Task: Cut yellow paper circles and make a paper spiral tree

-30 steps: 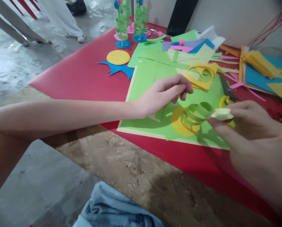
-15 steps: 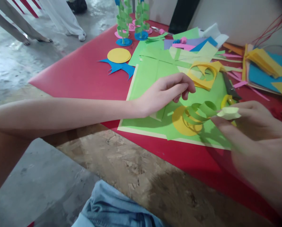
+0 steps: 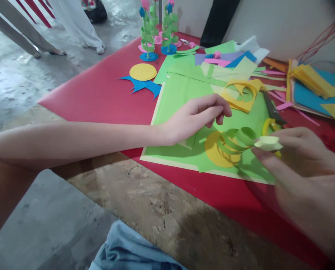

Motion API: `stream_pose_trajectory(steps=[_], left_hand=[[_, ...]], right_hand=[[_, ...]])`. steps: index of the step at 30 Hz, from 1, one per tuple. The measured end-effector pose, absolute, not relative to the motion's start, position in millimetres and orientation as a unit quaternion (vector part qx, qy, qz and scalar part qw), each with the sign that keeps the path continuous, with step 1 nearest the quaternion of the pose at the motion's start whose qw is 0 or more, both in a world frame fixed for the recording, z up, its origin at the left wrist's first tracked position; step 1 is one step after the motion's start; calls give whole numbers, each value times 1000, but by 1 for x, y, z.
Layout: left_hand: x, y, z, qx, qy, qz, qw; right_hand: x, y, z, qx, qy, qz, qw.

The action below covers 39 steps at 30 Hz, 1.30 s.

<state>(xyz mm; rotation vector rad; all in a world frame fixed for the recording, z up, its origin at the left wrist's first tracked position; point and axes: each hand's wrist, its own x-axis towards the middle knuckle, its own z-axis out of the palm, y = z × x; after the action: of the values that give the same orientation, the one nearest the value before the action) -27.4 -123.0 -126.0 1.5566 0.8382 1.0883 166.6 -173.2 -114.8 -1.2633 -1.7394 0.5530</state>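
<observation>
My right hand (image 3: 305, 165) pinches the pale end of a curled green paper strip (image 3: 243, 137) between thumb and fingers. The strip's coils hang over a yellow paper disc (image 3: 212, 148) on green sheets (image 3: 178, 108). My left hand (image 3: 198, 116) is just left of the strip, over the green sheets, its fingers loosely bent and holding nothing I can see. Beyond it sits a yellow paper piece with a round hole cut out (image 3: 249, 107). Scissors with yellow handles (image 3: 265, 125) lie beside my right hand, partly hidden by it.
Two green spiral paper plants on blue round bases (image 3: 148, 56) stand at the back of the red table cover (image 3: 97, 90). Yellow discs (image 3: 143, 72) lie near blue offcuts (image 3: 145, 85). Coloured paper scraps (image 3: 310, 80) cover the right side. A person's legs (image 3: 74, 26) show at upper left.
The whole view has shifted slightly, so things sit a little lower in it. Both hands keep almost the same pose, and the right hand still holds the curled strip.
</observation>
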Motion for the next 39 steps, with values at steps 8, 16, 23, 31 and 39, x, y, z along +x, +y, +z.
stream_pose_trajectory(steps=[8, 16, 23, 31, 39], left_hand=[[-29, -123, -127, 627, 337, 460, 530], [-29, -119, -125, 532, 383, 484, 579], [-41, -110, -107, 628, 431, 413, 499], [-58, -138, -109, 773, 474, 220, 359], [-47, -152, -125, 825, 470, 160, 270]], right_hand=[[178, -170, -113, -498, -698, 243, 454], [201, -147, -109, -632, -652, 317, 274], [199, -133, -121, -618, -641, 400, 217], [193, -135, -126, -588, -612, 502, 168], [186, -132, -124, -591, -626, 493, 125]])
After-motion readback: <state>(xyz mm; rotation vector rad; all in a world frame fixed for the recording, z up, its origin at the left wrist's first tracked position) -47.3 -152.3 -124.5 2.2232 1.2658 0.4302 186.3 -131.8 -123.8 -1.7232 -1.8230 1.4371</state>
